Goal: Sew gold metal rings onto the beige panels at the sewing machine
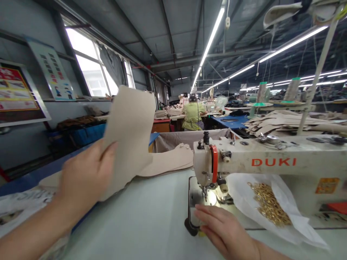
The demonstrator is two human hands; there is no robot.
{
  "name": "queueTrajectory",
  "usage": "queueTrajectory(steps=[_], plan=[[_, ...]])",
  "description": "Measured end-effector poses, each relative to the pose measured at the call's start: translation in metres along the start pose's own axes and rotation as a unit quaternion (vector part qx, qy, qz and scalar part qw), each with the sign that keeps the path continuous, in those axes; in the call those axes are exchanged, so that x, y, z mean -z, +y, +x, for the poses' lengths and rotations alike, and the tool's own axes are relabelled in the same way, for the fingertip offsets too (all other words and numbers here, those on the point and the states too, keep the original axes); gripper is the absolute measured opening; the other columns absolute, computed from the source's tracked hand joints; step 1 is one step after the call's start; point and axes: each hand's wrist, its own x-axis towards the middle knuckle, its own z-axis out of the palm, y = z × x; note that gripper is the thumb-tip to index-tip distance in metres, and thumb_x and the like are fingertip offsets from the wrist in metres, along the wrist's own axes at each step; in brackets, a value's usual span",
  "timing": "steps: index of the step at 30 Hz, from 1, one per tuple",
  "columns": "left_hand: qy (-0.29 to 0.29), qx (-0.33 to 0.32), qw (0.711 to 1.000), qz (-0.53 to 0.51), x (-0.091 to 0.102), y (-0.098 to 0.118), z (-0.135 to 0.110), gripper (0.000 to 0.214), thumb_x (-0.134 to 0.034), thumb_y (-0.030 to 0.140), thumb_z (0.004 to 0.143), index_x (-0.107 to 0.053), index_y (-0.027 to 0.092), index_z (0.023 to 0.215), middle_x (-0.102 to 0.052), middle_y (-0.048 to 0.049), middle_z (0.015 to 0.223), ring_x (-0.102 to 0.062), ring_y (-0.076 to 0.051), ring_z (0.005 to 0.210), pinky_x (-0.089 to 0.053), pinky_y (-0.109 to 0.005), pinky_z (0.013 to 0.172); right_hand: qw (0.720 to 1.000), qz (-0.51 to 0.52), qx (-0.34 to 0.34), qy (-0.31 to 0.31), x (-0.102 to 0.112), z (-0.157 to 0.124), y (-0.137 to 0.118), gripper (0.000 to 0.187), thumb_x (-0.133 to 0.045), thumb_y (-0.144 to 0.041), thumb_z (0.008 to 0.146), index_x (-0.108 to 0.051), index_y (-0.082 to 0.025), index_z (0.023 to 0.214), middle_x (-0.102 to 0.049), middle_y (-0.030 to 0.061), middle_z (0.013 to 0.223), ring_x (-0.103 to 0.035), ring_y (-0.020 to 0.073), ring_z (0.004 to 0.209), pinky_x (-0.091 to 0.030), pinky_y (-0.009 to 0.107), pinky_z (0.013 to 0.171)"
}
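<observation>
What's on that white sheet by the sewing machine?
A pile of small gold-coloured pieces lies on the white sheet. The top ones cover the pieces and the sheet underneath, so those parts can't be seen.

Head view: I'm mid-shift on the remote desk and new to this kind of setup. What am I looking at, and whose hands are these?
There is only this one picture, taken by a camera worn on a person's head, looking forward and down. Both bare hands are that person's. The left hand holds up a flat beige piece. The right hand holds nothing, its fingers stretched out near the needle of a sewing machine; whether they touch its plate is hard to tell. On the pale table, left of the machine, lie more beige pieces. Under the machine's arm, a white wrapper holds small gold-coloured parts. Farther back is a co-worker.
</observation>
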Motion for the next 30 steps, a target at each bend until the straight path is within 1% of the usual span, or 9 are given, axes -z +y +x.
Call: queueTrajectory(steps=[1,5,10,14,18,22,26,28,30], plan=[[0.011,-0.016,1.000,0.008,-0.011,0.018,0.020,0.041,-0.027,0.034,0.093,-0.045,0.030,0.130,-0.065,0.0009,0.115,-0.061,-0.026,0.103,-0.046,-0.039,0.092,1.000,0.003,-0.001,-0.010,-0.001,0.000,0.001,0.028,-0.041,-0.019,0.093,-0.055,-0.016,0.116,-0.065,0.0096,0.113,-0.062,0.0159,0.102,-0.051,0.024,0.087],[-0.126,-0.109,0.986,0.009,-0.094,0.067,0.052,0.045,-0.029,0.008,0.090,-0.043,0.019,0.131,-0.048,-0.0059,0.137,-0.044,-0.019,0.125,-0.034,-0.030,0.105,0.998,0.015,0.004,-0.065,-0.010,-0.002,0.010,0.025,-0.042,-0.018,0.092,-0.058,-0.017,0.111,-0.068,0.0081,0.107,-0.064,0.0159,0.096,-0.051,0.023,0.085],[-0.237,-0.070,0.968,0.037,-0.196,0.078,0.009,0.028,-0.054,0.029,0.089,-0.054,0.016,0.114,-0.058,-0.0084,0.115,-0.060,-0.021,0.096,-0.051,-0.041,0.081,0.998,0.008,0.038,-0.046,-0.030,-0.011,0.025,0.025,-0.037,-0.021,0.095,-0.061,-0.019,0.102,-0.071,0.0048,0.091,-0.068,0.0148,0.082,-0.054,0.020,0.073],[-0.271,-0.063,0.960,0.041,-0.224,0.073,-0.022,0.030,-0.053,0.030,0.089,-0.053,0.017,0.117,-0.055,-0.0091,0.121,-0.057,-0.023,0.103,-0.048,-0.045,0.087,0.997,0.009,0.064,-0.051,-0.035,-0.014,0.030,0.026,-0.036,-0.022,0.096,-0.061,-0.019,0.099,-0.072,0.0036,0.089,-0.067,0.0148,0.081,-0.054,0.020,0.076],[-0.294,-0.059,0.953,0.035,-0.219,0.066,-0.030,0.054,-0.048,0.047,0.087,-0.046,0.012,0.128,-0.046,-0.0185,0.137,-0.039,-0.031,0.128,-0.033,-0.047,0.102,0.996,0.016,0.073,-0.048,-0.048,-0.020,0.035,0.024,-0.039,-0.021,0.095,-0.062,-0.019,0.100,-0.072,0.0037,0.087,-0.067,0.0145,0.085,-0.052,0.019,0.081],[-0.284,-0.056,0.956,0.046,-0.183,0.042,-0.018,0.070,-0.053,0.050,0.080,-0.036,0.010,0.136,-0.031,-0.0165,0.147,-0.023,-0.028,0.137,-0.021,-0.040,0.110,0.997,0.032,0.064,0.029,-0.057,-0.025,0.037,0.036,-0.028,-0.026,0.098,-0.064,-0.021,0.094,-0.072,0.0037,0.079,-0.067,0.0144,0.077,-0.054,0.020,0.074],[-0.231,0.019,0.968,0.096,-0.126,-0.016,0.016,0.063,-0.045,0.037,0.085,-0.029,0.005,0.138,-0.023,-0.0195,0.150,-0.018,-0.029,0.138,-0.016,-0.041,0.111,0.989,0.083,0.015,-0.125,-0.031,-0.014,0.025,0.024,-0.041,-0.021,0.093,-0.062,-0.019,0.106,-0.070,0.0065,0.096,-0.064,0.0168,0.095,-0.050,0.023,0.087],[-0.214,0.080,0.966,0.123,-0.101,-0.051,0.028,0.067,-0.042,0.040,0.085,-0.028,-0.002,0.135,-0.024,-0.0272,0.147,-0.019,-0.038,0.136,-0.018,-0.050,0.108,0.986,0.095,-0.008,-0.138,-0.016,-0.007,0.017,0.024,-0.043,-0.018,0.092,-0.063,-0.019,0.105,-0.070,0.0068,0.097,-0.063,0.0163,0.095,-0.050,0.023,0.087],[-0.234,0.121,0.956,0.127,-0.085,-0.083,0.030,0.067,-0.047,0.046,0.080,-0.042,-0.003,0.126,-0.042,-0.0308,0.135,-0.036,-0.043,0.127,-0.029,-0.053,0.101,0.986,0.101,-0.016,-0.133,-0.008,-0.002,0.013,0.024,-0.042,-0.017,0.092,-0.063,-0.018,0.103,-0.070,0.0072,0.095,-0.064,0.0161,0.094,-0.050,0.022,0.086]])
